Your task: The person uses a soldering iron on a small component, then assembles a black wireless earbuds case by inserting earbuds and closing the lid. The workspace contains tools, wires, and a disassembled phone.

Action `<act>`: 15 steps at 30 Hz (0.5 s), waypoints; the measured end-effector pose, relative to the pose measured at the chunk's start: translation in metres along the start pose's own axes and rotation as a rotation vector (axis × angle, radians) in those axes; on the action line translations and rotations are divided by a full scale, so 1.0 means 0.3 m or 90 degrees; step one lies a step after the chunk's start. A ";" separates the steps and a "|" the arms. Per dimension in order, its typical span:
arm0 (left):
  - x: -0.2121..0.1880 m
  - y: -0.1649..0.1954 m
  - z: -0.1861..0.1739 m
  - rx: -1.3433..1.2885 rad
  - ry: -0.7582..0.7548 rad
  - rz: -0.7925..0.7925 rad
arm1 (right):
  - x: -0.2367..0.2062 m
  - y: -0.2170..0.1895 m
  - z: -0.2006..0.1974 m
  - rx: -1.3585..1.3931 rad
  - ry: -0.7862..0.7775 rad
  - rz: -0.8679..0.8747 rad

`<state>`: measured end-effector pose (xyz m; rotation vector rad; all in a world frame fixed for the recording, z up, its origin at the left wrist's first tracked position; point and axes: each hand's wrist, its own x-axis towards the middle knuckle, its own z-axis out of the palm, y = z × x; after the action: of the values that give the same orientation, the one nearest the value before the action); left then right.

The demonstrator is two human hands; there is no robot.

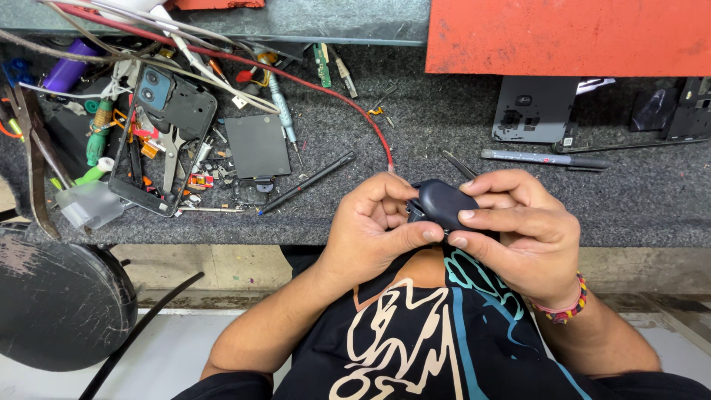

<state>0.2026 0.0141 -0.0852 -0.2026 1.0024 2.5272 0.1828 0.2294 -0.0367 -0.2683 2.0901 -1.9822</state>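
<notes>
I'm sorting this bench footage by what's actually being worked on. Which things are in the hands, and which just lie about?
In hand:
- small dark rounded case, gripped by the left hand and the right hand

Lying about:
- opened phone frame
- black square plate
- black pen
- grey marker
- red wire
- tweezers
- red board

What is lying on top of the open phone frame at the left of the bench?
Cables cross the phone frame; pliers and small parts lie inside. Anything beneath is hidden.
</notes>
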 end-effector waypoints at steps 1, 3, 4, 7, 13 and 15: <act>0.001 0.001 0.002 -0.003 0.001 0.001 | 0.002 0.001 0.002 -0.009 0.003 -0.002; 0.003 0.001 0.007 -0.009 0.005 -0.002 | 0.006 0.002 0.007 -0.028 0.009 -0.005; 0.004 0.002 0.010 -0.014 0.009 -0.006 | 0.008 0.001 0.010 -0.038 0.011 -0.012; 0.008 0.004 0.014 -0.005 0.009 -0.003 | 0.013 -0.005 0.011 -0.053 0.009 -0.025; 0.008 0.007 0.018 -0.002 0.002 -0.005 | 0.015 -0.030 -0.012 -0.116 0.000 -0.004; 0.008 0.007 0.016 -0.001 0.001 -0.010 | 0.012 -0.033 -0.012 -0.116 0.016 -0.015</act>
<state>0.1997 0.0166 -0.0809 -0.2126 0.9968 2.5137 0.1778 0.2312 -0.0267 -0.3052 2.2967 -1.8189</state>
